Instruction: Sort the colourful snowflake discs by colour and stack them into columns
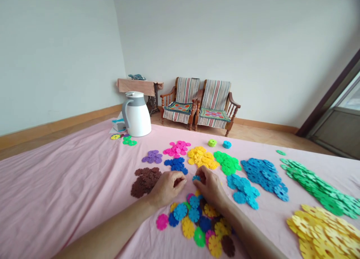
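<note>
Pale walls [225, 38] meet in a corner beyond you, with two wooden chairs [215, 101] draped in striped cloth and a jug [140, 120] at the far left of the pink cloth [84, 184] you are working over.

Your two forearms [118, 229] come in from the bottom edge and slant inward, so your hands sit close together but apart near the middle. Your left hand [166, 187] is turned inward, fingers curled and the thumb close to them, leaving a small gap; you can't tell from here whether anything is pinched there. Your right hand [211, 187] bends over with thumb and forefinger drawn narrow on a light blue disc [195, 178], which shows at their tips, facing the left hand.

Below your hands, between the forearms, lies the mixed pile [194, 214] of notched discs, partly under your right wrist. The brown pile [144, 183] is just beside your left hand, and the dark blue pile [176, 164] lies just past it. Beyond your right hand you have the yellow pile [200, 156], with the bright green pile [227, 162] to its right.
</note>
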A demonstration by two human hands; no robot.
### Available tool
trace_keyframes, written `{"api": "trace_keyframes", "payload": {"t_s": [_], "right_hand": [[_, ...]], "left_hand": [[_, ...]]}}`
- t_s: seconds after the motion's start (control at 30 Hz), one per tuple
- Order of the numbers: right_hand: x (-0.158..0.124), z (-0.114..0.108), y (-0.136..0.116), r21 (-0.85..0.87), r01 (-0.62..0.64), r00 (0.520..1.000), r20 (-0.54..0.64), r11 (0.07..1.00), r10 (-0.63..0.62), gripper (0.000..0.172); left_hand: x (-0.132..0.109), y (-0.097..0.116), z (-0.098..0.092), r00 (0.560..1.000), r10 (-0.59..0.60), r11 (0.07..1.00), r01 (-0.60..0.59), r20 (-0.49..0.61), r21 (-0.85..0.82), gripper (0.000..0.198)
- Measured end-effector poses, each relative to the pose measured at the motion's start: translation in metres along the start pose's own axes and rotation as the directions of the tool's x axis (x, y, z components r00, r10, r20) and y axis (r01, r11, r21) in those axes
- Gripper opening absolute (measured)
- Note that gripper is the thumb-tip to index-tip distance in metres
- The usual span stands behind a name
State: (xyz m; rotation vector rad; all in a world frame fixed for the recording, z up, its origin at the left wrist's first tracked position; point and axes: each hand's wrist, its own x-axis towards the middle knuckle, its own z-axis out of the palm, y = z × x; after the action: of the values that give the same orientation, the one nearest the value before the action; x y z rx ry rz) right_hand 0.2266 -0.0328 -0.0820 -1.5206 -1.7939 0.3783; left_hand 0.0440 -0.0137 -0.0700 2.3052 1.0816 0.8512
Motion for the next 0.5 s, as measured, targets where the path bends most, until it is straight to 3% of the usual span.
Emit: {"api": "trace_keyframes", "payload": {"t_s": [0.13, 0.27, 0.4, 0.5], "right_hand": [[0.006, -0.018, 0.005, 0.037, -0.03, 0.999, -0.037, 0.999, 0.032, 0.01], [0.008, -0.051, 0.024, 0.018, -0.108, 0.989, -0.096, 0.994, 0.109, 0.016], [0.001, -0.084, 0.044, -0.134, -0.202, 0.975, -0.124, 0.97, 0.186, 0.017], [-0.003, -0.097, 0.046, -0.287, -0.229, 0.971, -0.139, 0.93, 0.196, 0.015]], "left_hand": [[0.0, -0.003, 0.001, 1.0, -0.005, 1.0, 0.005, 0.011, 0.019, 0.02], [0.0, -0.003, 0.001, 1.0, 0.0, 1.0, 0.0, 0.017, 0.024, 0.019], [0.0, -0.002, -0.001, 1.0, 0.006, 1.0, -0.006, 0.021, 0.023, 0.019], [0.001, -0.001, -0.001, 1.0, 0.004, 1.0, -0.005, 0.027, 0.014, 0.019]]}}
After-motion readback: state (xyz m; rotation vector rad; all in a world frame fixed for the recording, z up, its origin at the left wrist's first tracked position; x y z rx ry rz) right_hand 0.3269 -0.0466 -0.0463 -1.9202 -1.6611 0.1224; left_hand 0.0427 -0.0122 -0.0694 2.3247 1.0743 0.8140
